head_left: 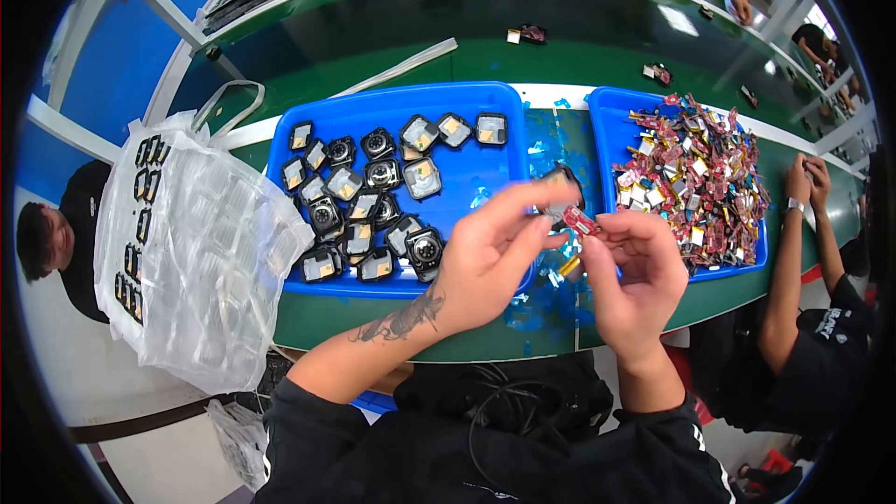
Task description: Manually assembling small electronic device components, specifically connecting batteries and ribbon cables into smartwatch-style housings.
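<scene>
In front of my chest, my right hand [635,271] pinches a small red circuit assembly [580,221] between thumb and fingers. My left hand [495,247], slightly blurred, is closed at the silvery left end of the same assembly. Just behind my fingertips is a dark watch case [566,179], partly hidden by my left hand. A yellow piece [568,267] shows below the hands, over blue film scraps [532,315] on the green table. Left of my hands, a blue tray [471,191] contains several black watch cases [425,250], some with round backs up, others showing open insides.
At right, another blue tray [605,145] is heaped with red circuit assemblies [695,182]. Clear plastic trays [201,252] stand in wrapping at left. Beyond a white rail runs a dark green belt [373,47] carrying scattered parts. A co-worker's hands [812,182] are at far right.
</scene>
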Motion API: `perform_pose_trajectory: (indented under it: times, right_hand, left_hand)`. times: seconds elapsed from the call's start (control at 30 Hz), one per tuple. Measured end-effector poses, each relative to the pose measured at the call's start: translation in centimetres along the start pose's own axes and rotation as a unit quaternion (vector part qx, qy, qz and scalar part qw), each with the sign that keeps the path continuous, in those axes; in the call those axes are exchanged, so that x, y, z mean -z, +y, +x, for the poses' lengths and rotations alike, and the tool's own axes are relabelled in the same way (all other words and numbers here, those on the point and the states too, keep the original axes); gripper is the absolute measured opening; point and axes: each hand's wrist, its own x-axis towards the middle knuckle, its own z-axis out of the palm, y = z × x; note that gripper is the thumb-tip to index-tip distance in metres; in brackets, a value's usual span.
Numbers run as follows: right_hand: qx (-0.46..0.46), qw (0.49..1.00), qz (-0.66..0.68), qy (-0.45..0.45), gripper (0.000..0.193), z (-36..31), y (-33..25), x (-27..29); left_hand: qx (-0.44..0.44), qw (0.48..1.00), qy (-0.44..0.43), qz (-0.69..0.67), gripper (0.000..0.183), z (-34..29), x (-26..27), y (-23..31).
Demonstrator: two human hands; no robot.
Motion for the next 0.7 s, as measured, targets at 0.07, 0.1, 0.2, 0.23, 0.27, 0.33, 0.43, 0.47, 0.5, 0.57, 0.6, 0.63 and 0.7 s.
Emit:
perform_pose_trajectory:
  times: [0.07, 0.1, 0.2, 0.23, 0.27, 0.33, 0.43, 0.47, 0.5, 0.57, 0.6, 0.63, 0.7]
  right_hand:
    - [-0.077, 0.99, 0.121, 0.016, 0.02, 0.1, -0.8, 0.1]
    - [-0.075, 0.99, 0.118, 0.016, 0.02, 0.3, -0.6, 0.3]
    - [-0.135, 0.975, 0.17, -0.037, 0.02, 0.2, -0.3, 0.7]
    - [-0.147, 0.973, 0.171, -0.041, 0.02, 0.3, -0.6, 0.7]
    - [-0.158, 0.971, 0.173, -0.043, 0.021, 0.3, -0.8, 0.6]
    - [-0.15, 0.972, 0.172, -0.055, 0.02, 0.3, -0.4, 1.2]
    - [-0.196, 0.953, 0.203, -0.106, 0.012, 0.5, -0.1, 2.0]
    - [-0.197, 0.953, 0.203, -0.105, 0.012, 0.5, -0.1, 1.9]
    - [-0.191, 0.956, 0.198, -0.104, 0.009, 0.5, -0.2, 2.0]
    - [-0.185, 0.959, 0.192, -0.101, 0.006, 0.7, -0.2, 2.2]
    - [-0.172, 0.965, 0.162, -0.112, 0.005, 1.0, -0.2, 2.4]
    - [-0.16, 0.97, 0.132, -0.123, 0.005, 1.1, -0.2, 2.6]
    - [-0.17, 0.971, 0.102, -0.135, 0.006, 1.0, -0.4, 2.7]
  left_hand:
    - [-0.023, 0.997, -0.033, 0.063, 0.034, -0.1, 0.4, 0.1]
    - [-0.058, 0.985, -0.028, 0.161, 0.035, -0.2, 0.0, 0.7]
    - [-0.161, 0.937, -0.005, 0.312, 0.036, -0.2, 0.1, 0.5]
    - [-0.197, 0.906, -0.005, 0.375, 0.035, -0.2, 0.4, 0.6]
    - [-0.231, 0.869, -0.007, 0.437, 0.035, -0.1, 0.7, 0.7]
    - [-0.253, 0.859, 0.012, 0.444, 0.029, 0.1, 0.8, 0.8]
    - [-0.287, 0.832, -0.013, 0.474, 0.028, 0.3, 1.3, 0.7]
    - [-0.279, 0.845, -0.017, 0.457, 0.028, 0.4, 1.3, 0.6]
    - [-0.271, 0.857, -0.02, 0.439, 0.027, 0.3, 1.2, 0.6]
    - [-0.243, 0.859, -0.036, 0.449, 0.026, 0.1, 1.1, 0.8]
    - [-0.217, 0.86, -0.051, 0.459, 0.024, 0.0, 1.1, 0.9]
    - [-0.216, 0.861, -0.053, 0.458, 0.024, 0.0, 1.1, 1.1]
    - [-0.089, 0.909, -0.055, 0.404, 0.019, -0.1, 1.0, 1.3]
